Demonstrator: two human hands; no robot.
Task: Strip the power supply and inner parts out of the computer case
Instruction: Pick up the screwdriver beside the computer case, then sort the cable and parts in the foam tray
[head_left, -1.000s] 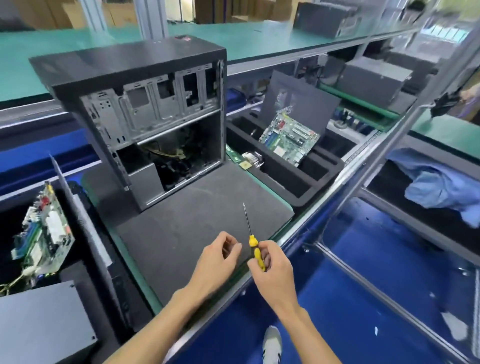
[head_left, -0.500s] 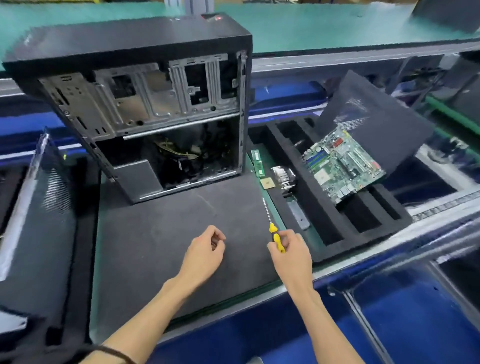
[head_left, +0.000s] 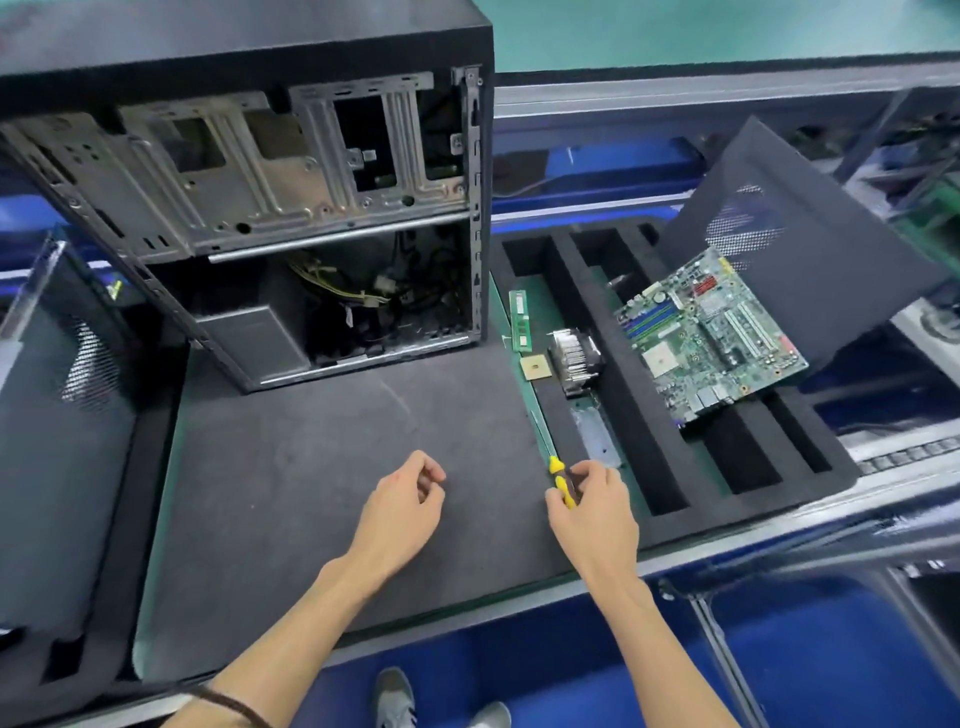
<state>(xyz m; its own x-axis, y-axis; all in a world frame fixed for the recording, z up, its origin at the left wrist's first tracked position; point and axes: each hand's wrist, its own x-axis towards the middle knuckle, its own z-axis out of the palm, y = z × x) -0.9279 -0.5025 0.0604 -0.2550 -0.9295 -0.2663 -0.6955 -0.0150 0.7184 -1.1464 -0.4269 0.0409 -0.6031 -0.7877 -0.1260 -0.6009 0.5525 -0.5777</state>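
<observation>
A black computer case (head_left: 249, 208) is stood upright at the back of a dark foam mat (head_left: 322, 493), its open side turned toward the viewer; bare metal drive bays are seen in the upper half, while a grey box, possibly the power supply (head_left: 254, 338), and a tangle of cables (head_left: 363, 301) are left in the lower half. A yellow-handled screwdriver (head_left: 558, 475) is pinched at its handle by the curled fingers of the right hand (head_left: 592, 514), its shaft pointed away along the mat's right edge. The left hand (head_left: 402, 509) is held above the mat with fingers loosely curled and nothing grasped. To the right, a black foam tray (head_left: 691, 467) with long slots is laid out; a motherboard (head_left: 711, 338) is propped across it, leaning on a dark side panel (head_left: 810, 249). Beside the case, a memory stick (head_left: 519, 319), a small square chip (head_left: 535, 366) and a finned heatsink (head_left: 574, 358) are set near one another at the tray's left edge.
</observation>
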